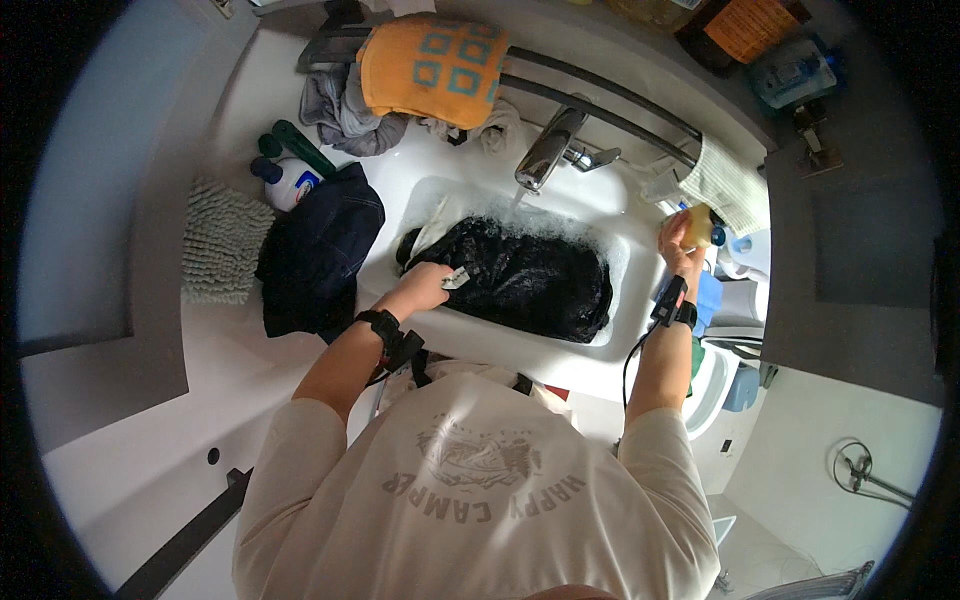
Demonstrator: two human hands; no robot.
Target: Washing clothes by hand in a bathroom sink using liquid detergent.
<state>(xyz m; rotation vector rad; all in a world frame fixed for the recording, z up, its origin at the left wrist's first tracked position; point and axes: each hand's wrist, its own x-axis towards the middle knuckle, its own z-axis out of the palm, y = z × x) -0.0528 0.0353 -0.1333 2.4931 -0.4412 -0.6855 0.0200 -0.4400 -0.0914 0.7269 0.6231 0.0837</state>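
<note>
A white sink [636, 300] holds foamy water and a soaked black garment [520, 275]. Pale cloth [440, 222] shows at the garment's left end. My left hand [422, 288] is over the sink's near left edge, closed on a small whitish piece [456, 279] whose kind I cannot make out. Past the sink's right side, my right hand [678, 245] is closed around a pale yellow bottle [698, 226] with a dark blue-green cap. Water runs from the chrome faucet [548, 150] into the sink.
Dark folded clothing [325, 250] lies left of the sink, beside a white bottle [292, 183] and a grey shaggy mat [222, 240]. An orange towel [432, 68] hangs on the dark rail [600, 82] behind. Bottles [795, 72] stand on the shelf at the upper right.
</note>
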